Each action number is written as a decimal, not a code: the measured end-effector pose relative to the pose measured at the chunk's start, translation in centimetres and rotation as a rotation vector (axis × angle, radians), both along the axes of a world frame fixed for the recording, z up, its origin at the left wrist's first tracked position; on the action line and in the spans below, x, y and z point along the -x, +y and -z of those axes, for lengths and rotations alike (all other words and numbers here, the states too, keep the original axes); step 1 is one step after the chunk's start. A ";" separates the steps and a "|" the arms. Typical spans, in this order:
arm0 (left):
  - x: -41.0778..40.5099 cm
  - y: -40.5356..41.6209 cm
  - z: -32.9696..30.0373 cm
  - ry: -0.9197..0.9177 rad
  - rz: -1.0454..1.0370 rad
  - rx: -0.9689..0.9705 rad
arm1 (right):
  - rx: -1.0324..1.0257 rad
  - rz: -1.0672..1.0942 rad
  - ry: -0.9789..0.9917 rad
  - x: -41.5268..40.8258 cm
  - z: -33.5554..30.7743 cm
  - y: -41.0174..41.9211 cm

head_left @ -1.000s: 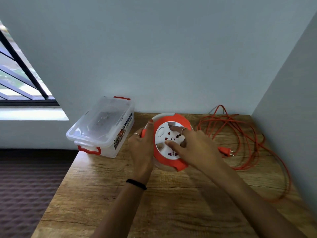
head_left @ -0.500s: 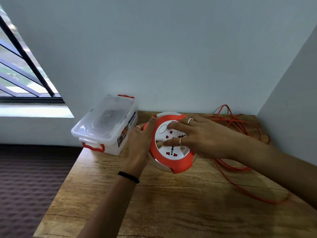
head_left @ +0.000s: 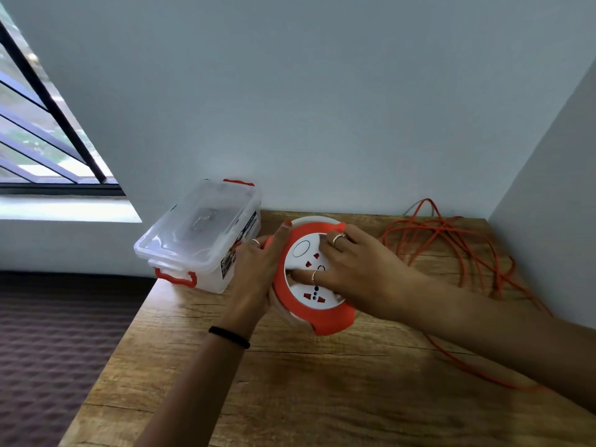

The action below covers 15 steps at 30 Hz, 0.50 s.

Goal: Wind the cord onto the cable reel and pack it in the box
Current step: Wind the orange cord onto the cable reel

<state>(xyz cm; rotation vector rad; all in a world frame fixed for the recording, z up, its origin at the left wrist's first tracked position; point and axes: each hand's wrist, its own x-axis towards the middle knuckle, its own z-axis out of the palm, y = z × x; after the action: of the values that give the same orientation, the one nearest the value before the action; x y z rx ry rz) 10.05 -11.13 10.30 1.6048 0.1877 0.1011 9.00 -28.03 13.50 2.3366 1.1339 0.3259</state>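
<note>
A round orange-and-white cable reel (head_left: 325, 317) with sockets on its face is tilted up off the wooden table (head_left: 322, 382). My left hand (head_left: 258, 269) grips its left rim, thumb along the orange edge. My right hand (head_left: 354, 269) lies across the white socket face, fingers curled into its recess. The loose orange cord (head_left: 458, 250) lies in loops on the table at the right, trailing toward the front right. A clear plastic box (head_left: 200, 240) with a closed lid and orange latches sits at the table's back left corner.
Walls close in behind the table and on its right side. The table's left edge drops to a dark patterned floor (head_left: 48, 333). A barred window (head_left: 38, 140) is at the far left.
My right hand has swung round the reel's face from the lower side to the upper right, turning it. The plug seen earlier on the table is hidden behind my right arm.
</note>
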 end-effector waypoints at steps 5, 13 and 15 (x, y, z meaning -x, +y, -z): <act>0.0 0.8 0.6 -0.082 -0.013 -0.156 | -0.020 0.062 0.063 1.1 1.1 2.0; 0.9 0.2 1.1 -0.145 -0.159 -0.170 | -0.548 0.421 0.192 2.4 2.3 3.7; 1.2 -0.3 1.4 -0.158 -0.211 -0.171 | -0.692 0.553 0.219 2.9 2.7 4.2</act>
<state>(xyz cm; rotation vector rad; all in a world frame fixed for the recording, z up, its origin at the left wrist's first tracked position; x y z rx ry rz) 8.81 -11.43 8.87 1.7349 0.2303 0.4151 6.06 -23.78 10.78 3.2349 0.4360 0.2871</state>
